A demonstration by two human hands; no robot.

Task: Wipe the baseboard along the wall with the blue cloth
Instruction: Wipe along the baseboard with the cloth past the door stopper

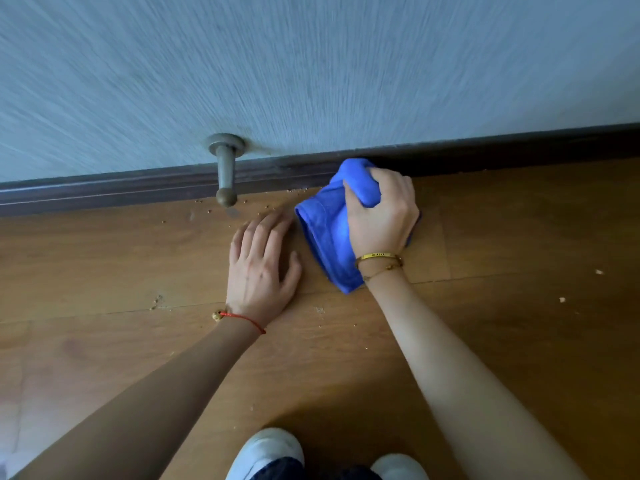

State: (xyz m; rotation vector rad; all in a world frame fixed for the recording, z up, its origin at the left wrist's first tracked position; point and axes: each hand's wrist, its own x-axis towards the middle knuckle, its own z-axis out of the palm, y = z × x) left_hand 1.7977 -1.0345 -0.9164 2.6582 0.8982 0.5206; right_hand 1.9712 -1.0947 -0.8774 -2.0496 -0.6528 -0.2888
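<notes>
Soft, even daylight fills the scene, somewhat dim. The wall (311,64) shows streaked motion blur radiating outward, strongest toward the top corners. Wide-angle distortion bows the baseboard (138,188). A dark shadow lies on the floor (519,341) near its bottom edge.

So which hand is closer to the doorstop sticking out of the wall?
The left hand. It lies flat on the floor just below and right of the doorstop. The right hand is farther right, gripping the cloth against the baseboard.
</notes>
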